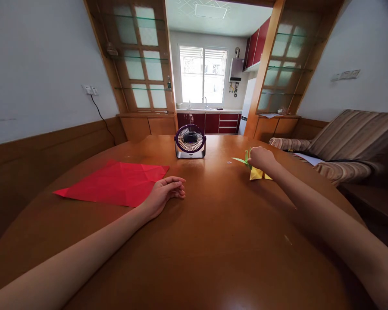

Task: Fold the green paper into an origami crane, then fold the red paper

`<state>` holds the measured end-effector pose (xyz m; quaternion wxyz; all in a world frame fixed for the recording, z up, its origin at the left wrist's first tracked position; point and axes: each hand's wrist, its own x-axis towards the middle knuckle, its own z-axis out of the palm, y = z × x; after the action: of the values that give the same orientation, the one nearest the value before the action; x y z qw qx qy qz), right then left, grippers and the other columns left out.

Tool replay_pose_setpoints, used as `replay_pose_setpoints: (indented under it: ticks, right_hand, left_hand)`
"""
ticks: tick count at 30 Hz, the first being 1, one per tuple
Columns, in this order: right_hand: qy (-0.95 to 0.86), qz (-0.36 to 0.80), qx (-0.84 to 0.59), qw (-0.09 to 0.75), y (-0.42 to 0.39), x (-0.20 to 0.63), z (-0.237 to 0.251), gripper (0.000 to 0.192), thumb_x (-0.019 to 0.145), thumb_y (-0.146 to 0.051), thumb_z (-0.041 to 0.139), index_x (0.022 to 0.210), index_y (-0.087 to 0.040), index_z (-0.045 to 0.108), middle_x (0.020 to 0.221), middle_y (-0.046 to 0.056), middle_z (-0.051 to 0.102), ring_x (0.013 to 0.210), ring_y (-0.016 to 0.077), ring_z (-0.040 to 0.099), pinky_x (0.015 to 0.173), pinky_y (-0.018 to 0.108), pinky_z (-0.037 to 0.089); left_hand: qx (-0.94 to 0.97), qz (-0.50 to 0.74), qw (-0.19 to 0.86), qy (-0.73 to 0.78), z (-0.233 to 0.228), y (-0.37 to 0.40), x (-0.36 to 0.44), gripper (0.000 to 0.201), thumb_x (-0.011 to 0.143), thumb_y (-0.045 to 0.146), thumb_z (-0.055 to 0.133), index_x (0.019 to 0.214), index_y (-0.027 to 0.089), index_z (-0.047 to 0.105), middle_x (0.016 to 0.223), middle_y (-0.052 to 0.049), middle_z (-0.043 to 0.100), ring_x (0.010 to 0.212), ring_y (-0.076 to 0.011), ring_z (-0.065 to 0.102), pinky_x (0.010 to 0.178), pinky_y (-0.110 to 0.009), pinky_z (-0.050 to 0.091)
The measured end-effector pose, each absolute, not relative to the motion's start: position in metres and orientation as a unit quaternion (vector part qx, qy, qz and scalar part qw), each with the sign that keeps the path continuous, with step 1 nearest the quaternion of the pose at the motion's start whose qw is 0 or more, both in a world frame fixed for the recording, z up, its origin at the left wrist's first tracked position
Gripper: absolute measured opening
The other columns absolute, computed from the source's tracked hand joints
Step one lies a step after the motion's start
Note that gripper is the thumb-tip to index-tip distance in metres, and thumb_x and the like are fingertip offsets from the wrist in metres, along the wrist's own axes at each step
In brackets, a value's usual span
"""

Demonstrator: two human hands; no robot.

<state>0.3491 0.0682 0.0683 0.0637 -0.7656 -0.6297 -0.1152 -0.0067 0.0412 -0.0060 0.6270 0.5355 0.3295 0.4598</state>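
My right hand (261, 158) reaches out to the far right of the table, its fingers pinched on a green paper crane (242, 160). Part of the crane is hidden behind the fingers. Just below that hand is a yellow folded-paper piece (256, 174), partly covered, so I cannot tell its full shape. My left hand (164, 193) rests on the table with loosely bent fingers and nothing visible in them. Beside it, to the left, lies a red sheet of paper (113, 183) with fold creases; the wrist overlaps its right edge.
A small purple desk fan (190, 140) stands at the middle of the far side of the wooden table (194, 249). A striped armchair (352, 137) is at the right. Beyond the table, an opening between wooden shelves shows a kitchen with red cabinets (195, 120).
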Motion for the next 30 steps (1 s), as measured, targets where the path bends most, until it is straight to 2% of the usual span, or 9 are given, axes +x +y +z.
replay_pose_setpoints:
  ticks: [5,9,11,13,24,30]
  right_hand:
    - [-0.615,-0.102,-0.781,0.043,0.068,0.348,0.067,0.027,0.078,-0.019,0.058,0.1,-0.009,0.07,0.103,0.021,0.069,0.099,0.03,0.065,0.075,0.032,0.048]
    - [-0.62,-0.04,-0.783,0.015,0.068,0.35,0.071,0.014,0.072,-0.018,0.061,0.07,-0.012,0.073,0.081,0.014,0.072,0.08,0.025,0.068,0.062,0.027,0.046]
    - [-0.62,-0.01,-0.785,0.007,0.067,0.351,0.073,0.016,0.07,-0.02,0.062,0.058,-0.014,0.07,0.072,0.011,0.072,0.069,0.0211,0.067,0.056,0.025,0.044]
    - [-0.619,0.007,-0.785,0.006,0.068,0.352,0.074,0.019,0.071,-0.022,0.063,0.054,-0.014,0.068,0.069,0.01,0.071,0.063,0.0186,0.065,0.054,0.024,0.043]
    - [-0.623,0.032,-0.781,0.035,0.069,0.358,0.077,0.04,0.081,-0.045,0.059,0.055,-0.014,0.065,0.07,0.009,0.072,0.053,0.0139,0.061,0.051,0.025,0.041]
    - [-0.617,-0.007,-0.786,0.029,0.07,0.357,0.076,0.027,0.079,-0.033,0.058,0.062,-0.015,0.066,0.075,0.009,0.072,0.06,0.0164,0.064,0.052,0.025,0.04]
  left_hand:
    - [0.539,0.46,0.624,0.33,-0.005,0.041,-0.007,0.021,0.072,0.026,0.075,0.087,0.012,0.068,0.071,-0.003,0.065,0.063,-0.0155,0.064,0.065,-0.03,0.056]
    - [0.539,0.461,0.622,0.331,-0.004,0.04,-0.006,0.021,0.072,0.026,0.075,0.087,0.013,0.069,0.072,-0.003,0.065,0.064,-0.0158,0.064,0.065,-0.031,0.056]
    - [0.538,0.461,0.623,0.332,-0.004,0.04,-0.006,0.021,0.071,0.026,0.075,0.086,0.013,0.069,0.072,-0.003,0.065,0.064,-0.0158,0.064,0.065,-0.031,0.056]
    - [0.537,0.461,0.623,0.332,-0.004,0.04,-0.006,0.021,0.071,0.026,0.076,0.086,0.013,0.068,0.071,-0.003,0.065,0.064,-0.0157,0.064,0.065,-0.03,0.055]
    - [0.538,0.458,0.625,0.332,-0.006,0.042,-0.007,0.023,0.071,0.027,0.076,0.087,0.013,0.069,0.071,-0.003,0.065,0.065,-0.0156,0.065,0.066,-0.03,0.056]
    - [0.541,0.459,0.623,0.33,-0.007,0.042,-0.007,0.023,0.072,0.027,0.076,0.088,0.013,0.068,0.071,-0.003,0.065,0.065,-0.0159,0.065,0.066,-0.03,0.056]
